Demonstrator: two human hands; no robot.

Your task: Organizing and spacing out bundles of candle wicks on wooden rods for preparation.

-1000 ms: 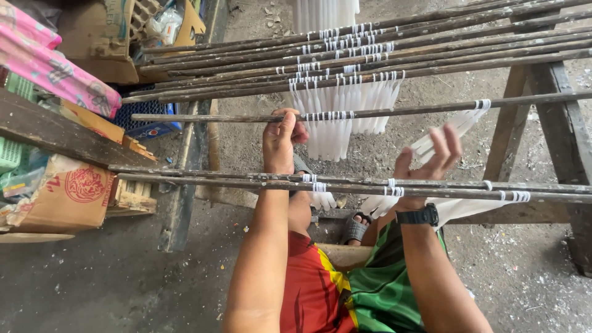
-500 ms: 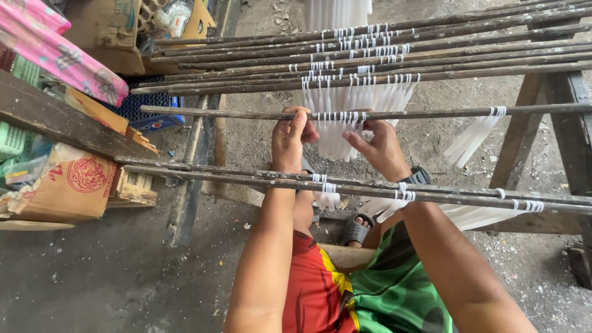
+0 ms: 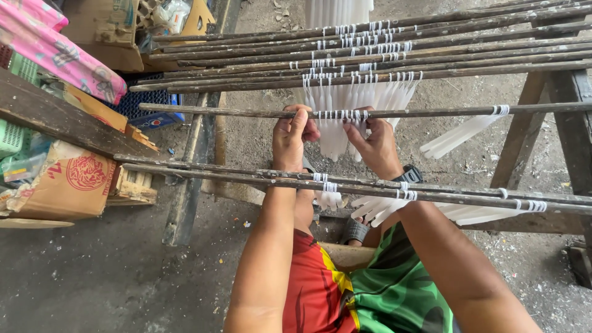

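Between left hand (image 3: 295,137) and right hand (image 3: 374,143), white candles (image 3: 338,132) hang from the rod (image 3: 246,110).

Lighting: even, soft daylight; shadows faint. Glare: none. Focus: sharp around the left hand (image 3: 295,137) and right hand (image 3: 374,143); slightly soft below them. Edges: mild wide-angle bending of rods.

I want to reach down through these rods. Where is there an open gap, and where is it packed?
The widest gap lies between the rod under both hands, left hand and right hand, and the near rod pair, left of the left hand. The far rods lie packed together, hung with white candles. Boxes crowd the left side.
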